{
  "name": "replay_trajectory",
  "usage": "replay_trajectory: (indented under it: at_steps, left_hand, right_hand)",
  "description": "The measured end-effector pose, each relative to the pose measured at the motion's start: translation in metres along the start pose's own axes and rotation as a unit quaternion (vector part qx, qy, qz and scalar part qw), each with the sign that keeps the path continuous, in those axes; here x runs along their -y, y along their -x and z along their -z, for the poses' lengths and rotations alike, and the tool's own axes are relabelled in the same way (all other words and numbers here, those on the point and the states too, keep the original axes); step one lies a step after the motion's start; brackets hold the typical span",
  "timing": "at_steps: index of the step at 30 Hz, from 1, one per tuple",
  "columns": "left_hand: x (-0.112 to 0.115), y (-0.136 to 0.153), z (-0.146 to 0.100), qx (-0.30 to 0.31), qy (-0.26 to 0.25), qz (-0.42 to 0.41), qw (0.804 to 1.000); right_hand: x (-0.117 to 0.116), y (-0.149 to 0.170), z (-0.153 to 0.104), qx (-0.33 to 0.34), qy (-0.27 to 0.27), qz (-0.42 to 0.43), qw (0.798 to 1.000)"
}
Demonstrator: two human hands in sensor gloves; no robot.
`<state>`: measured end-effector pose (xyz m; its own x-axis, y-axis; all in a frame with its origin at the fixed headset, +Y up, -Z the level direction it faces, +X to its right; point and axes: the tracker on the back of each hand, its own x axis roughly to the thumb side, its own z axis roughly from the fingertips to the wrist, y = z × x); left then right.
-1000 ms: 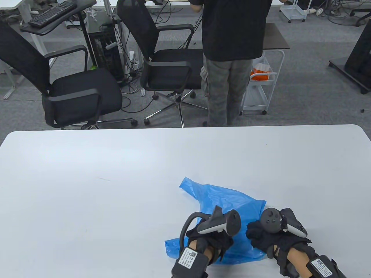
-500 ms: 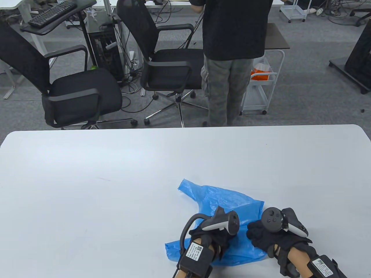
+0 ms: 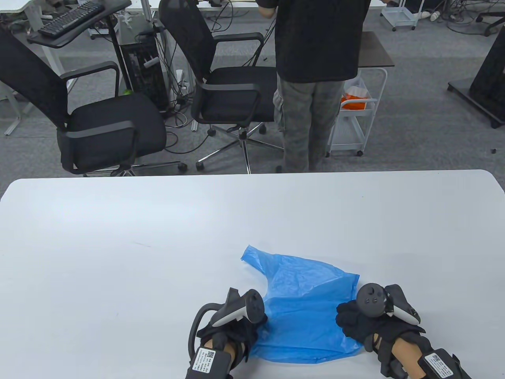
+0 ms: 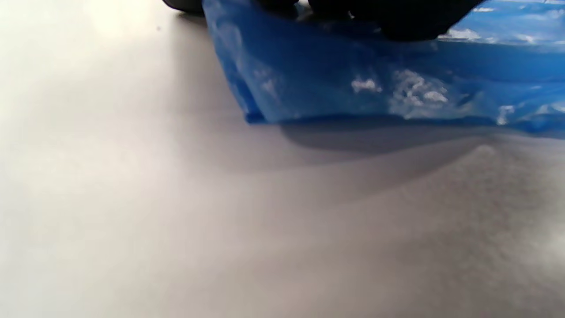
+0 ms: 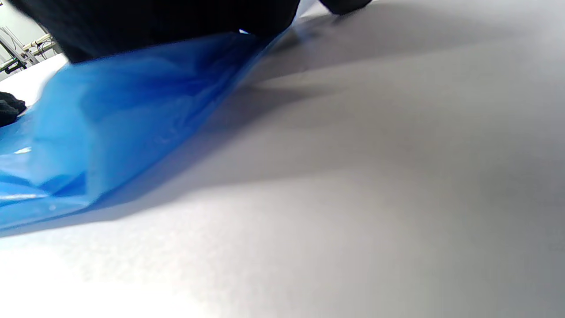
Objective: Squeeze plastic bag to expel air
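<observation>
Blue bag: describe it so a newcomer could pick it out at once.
On the white table, look at the near edge, between the left hand and right hand. The blue plastic bag lies flattened there, the only coloured thing on the tabletop.

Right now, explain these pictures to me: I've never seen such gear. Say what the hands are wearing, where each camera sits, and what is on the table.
No machine here: a person's two hands in black sensor gloves, each with a tracker strapped on its back. One camera looks down at the white table; two more sit on the wrists, very close to the surface. A blue plastic bag lies mostly flat on the table. The left hand rests on its left edge, the right hand on its right edge. Whether the fingers pinch the plastic or only press it cannot be told.
</observation>
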<state>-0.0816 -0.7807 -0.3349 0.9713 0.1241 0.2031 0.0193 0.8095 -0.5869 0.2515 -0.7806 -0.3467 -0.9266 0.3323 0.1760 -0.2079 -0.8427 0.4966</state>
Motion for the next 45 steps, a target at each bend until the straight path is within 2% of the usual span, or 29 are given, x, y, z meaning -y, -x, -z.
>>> replay_trajectory:
  at_steps: [3,4,7,9,12,16,21,23,24,26,28,30,32,35,40,45]
  left_hand:
    - [0.000,-0.005,0.000,-0.010,-0.002,-0.007,1.000]
    - [-0.001,-0.006,-0.001,-0.012,-0.005,0.002,1.000]
    - [-0.001,-0.007,-0.001,-0.014,-0.010,0.010,1.000]
    - [0.000,-0.007,-0.001,-0.013,-0.009,0.007,1.000]
    - [-0.001,-0.006,-0.001,-0.010,-0.009,0.006,1.000]
    - [0.000,-0.006,-0.001,-0.009,-0.008,0.008,1.000]
    - [-0.001,-0.005,0.000,-0.007,-0.006,0.003,1.000]
    - [-0.002,-0.005,0.000,-0.003,-0.006,0.003,1.000]
    - [-0.004,-0.005,0.000,0.003,-0.009,0.007,1.000]
    - [-0.014,-0.003,-0.005,-0.004,-0.040,0.025,0.999]
    - [-0.029,-0.006,-0.013,-0.002,-0.100,0.039,0.994]
    - [-0.041,-0.019,-0.018,0.021,-0.127,0.021,0.991]
    - [-0.049,-0.039,-0.019,0.046,-0.121,0.028,0.991]
    - [-0.058,-0.078,-0.008,0.071,-0.100,0.085,0.989]
    - [-0.057,-0.130,0.033,0.087,-0.060,0.106,0.989]
    - [-0.046,-0.149,0.067,0.081,-0.036,0.118,0.989]
  right_hand:
    - [0.004,-0.005,-0.001,0.011,-0.029,-0.007,0.999]
    - [0.008,-0.007,-0.003,0.015,-0.021,-0.019,0.999]
    - [0.029,-0.020,-0.012,0.065,0.061,-0.011,0.996]
    - [0.041,-0.028,-0.013,0.064,0.068,-0.026,0.995]
    - [0.049,-0.032,-0.001,0.034,0.058,-0.079,0.995]
    - [0.045,-0.025,0.022,-0.005,0.022,-0.068,0.997]
    - [0.027,-0.011,0.043,-0.036,-0.012,-0.065,0.997]
    - [0.027,-0.008,0.042,-0.027,0.013,-0.029,0.999]
    - [0.026,-0.006,0.043,-0.026,0.009,-0.023,0.999]
    - [0.024,-0.003,0.041,-0.025,0.020,-0.021,0.999]
    - [0.022,-0.001,0.039,-0.024,0.025,-0.018,0.999]
    - [0.021,0.002,0.039,-0.024,0.022,-0.008,0.999]
    - [0.021,0.003,0.039,-0.024,0.022,0.003,0.999]
    - [0.020,0.003,0.038,-0.022,0.022,0.009,0.999]
    - [0.019,0.005,0.037,-0.018,0.017,0.018,1.000]
    - [0.018,0.006,0.036,-0.016,0.015,0.020,1.000]
